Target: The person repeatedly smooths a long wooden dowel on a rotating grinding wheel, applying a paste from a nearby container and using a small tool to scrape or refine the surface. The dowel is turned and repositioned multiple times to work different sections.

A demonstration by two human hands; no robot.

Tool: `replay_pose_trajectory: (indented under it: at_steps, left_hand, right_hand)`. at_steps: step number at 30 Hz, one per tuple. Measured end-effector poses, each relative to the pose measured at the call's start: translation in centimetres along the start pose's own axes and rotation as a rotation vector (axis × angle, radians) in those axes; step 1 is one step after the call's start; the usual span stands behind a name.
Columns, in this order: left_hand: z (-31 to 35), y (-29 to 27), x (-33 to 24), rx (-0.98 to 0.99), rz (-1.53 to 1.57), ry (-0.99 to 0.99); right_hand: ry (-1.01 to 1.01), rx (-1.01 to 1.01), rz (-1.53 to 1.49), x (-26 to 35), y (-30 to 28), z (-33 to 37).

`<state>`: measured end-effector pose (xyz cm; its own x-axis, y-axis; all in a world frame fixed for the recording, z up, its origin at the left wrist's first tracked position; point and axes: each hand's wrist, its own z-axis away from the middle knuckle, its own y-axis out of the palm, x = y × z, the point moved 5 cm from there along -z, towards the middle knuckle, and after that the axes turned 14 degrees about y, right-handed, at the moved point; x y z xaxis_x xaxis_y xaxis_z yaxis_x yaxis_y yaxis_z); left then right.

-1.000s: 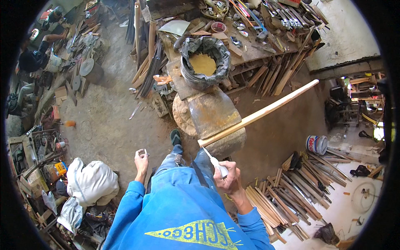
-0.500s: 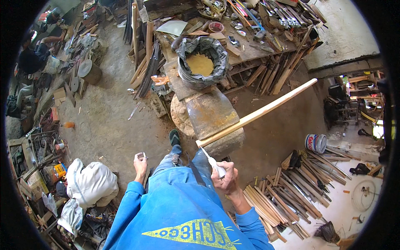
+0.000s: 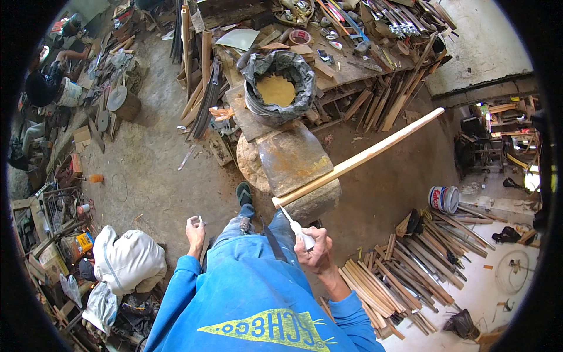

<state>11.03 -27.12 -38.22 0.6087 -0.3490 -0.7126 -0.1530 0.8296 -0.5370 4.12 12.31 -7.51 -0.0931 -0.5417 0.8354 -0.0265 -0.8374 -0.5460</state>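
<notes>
Little has changed over the last second: the nozzle of the white plastic squeeze bottle [image 3: 301, 234] stays by the near end of the long pale wooden stick [image 3: 363, 157], so work remains at that spot. The stick lies along the right edge of one curved, rusty metal sheet [image 3: 292, 157]. One bottle, one stick. The right hand's [image 3: 317, 251] grip is clamped on the bottle; the left hand [image 3: 195, 233] seemingly pinches one small white piece [image 3: 200, 219].
</notes>
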Motion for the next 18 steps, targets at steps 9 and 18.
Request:
replay_pose_trajectory:
  at_steps: [9, 18]
  left_hand:
    - [0.8, -0.3, 0.6, -0.010, -0.002, -0.001]
    - [1.0, -0.8, 2.1, -0.052, -0.043, -0.035]
  right_hand:
    - [0.030, 0.009, -0.025, 0.0, 0.2, 0.1]
    - [0.023, -0.020, -0.011, -0.5, 0.6, 0.7]
